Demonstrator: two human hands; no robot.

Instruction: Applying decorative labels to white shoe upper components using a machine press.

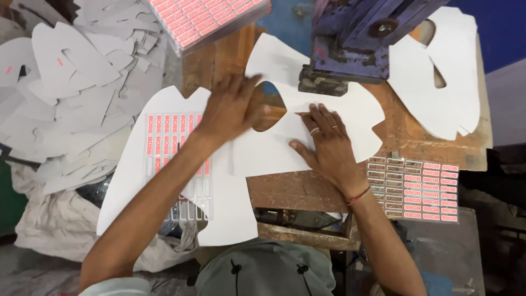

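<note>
A white cut-out piece [323,101] with a curved notch lies flat on the brown workbench [422,142], partly under the blue press head [356,38]. My left hand [233,109] rests spread on its left side, slightly blurred. On its lower middle my right hand [326,142] presses flat, with rings on two fingers and a red thread at the wrist. Under my left forearm lies another white cut-out [164,181] carrying a clear sheet of small red labels [164,137].
A heap of white cut-outs [71,82] covers the left side. More white pieces [438,77] lie at the right of the press. Label sheets sit at the top [203,19] and at the lower right [416,189]. White cloth sacks [49,225] lie low on the left.
</note>
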